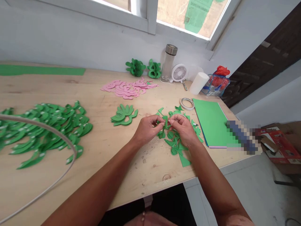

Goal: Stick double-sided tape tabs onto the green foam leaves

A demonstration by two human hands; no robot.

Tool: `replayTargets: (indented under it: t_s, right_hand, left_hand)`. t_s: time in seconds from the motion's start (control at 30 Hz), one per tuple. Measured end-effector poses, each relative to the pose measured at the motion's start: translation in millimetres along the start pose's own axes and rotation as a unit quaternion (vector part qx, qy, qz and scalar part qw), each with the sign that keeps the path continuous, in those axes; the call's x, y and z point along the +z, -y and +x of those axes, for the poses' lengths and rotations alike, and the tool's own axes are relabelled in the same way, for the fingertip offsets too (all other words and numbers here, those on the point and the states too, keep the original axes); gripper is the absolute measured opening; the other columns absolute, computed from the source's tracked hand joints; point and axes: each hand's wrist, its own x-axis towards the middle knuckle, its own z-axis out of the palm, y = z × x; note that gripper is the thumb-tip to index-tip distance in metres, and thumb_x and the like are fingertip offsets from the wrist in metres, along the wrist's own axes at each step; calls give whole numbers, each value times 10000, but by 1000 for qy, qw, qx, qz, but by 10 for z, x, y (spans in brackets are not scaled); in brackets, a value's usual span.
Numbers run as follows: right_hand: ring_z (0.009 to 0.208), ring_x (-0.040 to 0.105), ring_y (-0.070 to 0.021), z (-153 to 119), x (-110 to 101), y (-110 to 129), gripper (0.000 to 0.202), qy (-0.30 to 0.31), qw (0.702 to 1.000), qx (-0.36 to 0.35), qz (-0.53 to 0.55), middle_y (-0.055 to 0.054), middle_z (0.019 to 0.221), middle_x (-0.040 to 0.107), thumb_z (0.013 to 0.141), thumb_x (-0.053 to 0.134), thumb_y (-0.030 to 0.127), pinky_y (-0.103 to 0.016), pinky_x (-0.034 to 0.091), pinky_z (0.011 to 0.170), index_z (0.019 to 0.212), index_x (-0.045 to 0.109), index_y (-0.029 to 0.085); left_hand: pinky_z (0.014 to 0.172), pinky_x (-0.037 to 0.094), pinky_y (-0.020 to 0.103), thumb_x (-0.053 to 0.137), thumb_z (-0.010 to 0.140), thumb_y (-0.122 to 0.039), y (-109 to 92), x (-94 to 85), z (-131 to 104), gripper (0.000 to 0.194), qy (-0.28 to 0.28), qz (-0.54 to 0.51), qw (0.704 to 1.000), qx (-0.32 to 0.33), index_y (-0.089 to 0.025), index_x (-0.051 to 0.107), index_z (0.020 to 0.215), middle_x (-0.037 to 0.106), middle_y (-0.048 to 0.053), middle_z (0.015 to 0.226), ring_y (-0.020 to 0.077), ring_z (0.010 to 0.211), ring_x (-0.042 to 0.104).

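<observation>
My left hand (148, 127) pinches a narrow green cut-out (166, 122), held upright just above the table. From the other side, my right hand (184, 130) meets it with thumb and forefinger pressed together; a tiny white spot shows at those fingertips, too small to make out. Green scraps (175, 142) lie under and around both hands. Left of my left hand rests a small stack of green leaf-shaped cut-outs (125, 114). Just beyond my right hand is a roll of white tape (187, 104).
A big heap of green curved pieces with white patches (47, 128) covers the left. Pink cut-outs (128, 89), two green paper shapes (135, 67), a glass bottle (168, 64) and a fan (179, 72) stand behind. Green sheets (213, 122) lie right. A pale hoop (58, 133) crosses the left foreground.
</observation>
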Motion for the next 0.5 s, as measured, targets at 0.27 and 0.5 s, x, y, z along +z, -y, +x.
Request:
replayTargets:
  t_s: [0.27, 0.5]
  right_hand:
    - [587, 521, -74, 3, -4, -6, 193, 1, 1000, 1, 15, 27, 720, 616, 720, 711, 338, -192, 432, 537, 718, 594, 185]
    - [623, 535, -86, 17, -20, -30, 208, 5, 999, 9, 42, 22, 718, 617, 701, 736, 349, -198, 443, 559, 720, 607, 187]
  left_hand:
    - [550, 478, 253, 572, 736, -247, 1, -1, 7, 123, 3, 7, 1000, -2, -165, 660, 710, 684, 20, 709, 128, 611, 580]
    - [568, 495, 288, 588, 727, -271, 4, 4, -2, 128, 6, 6, 1000, -3, -169, 660, 754, 675, 9, 711, 130, 607, 578]
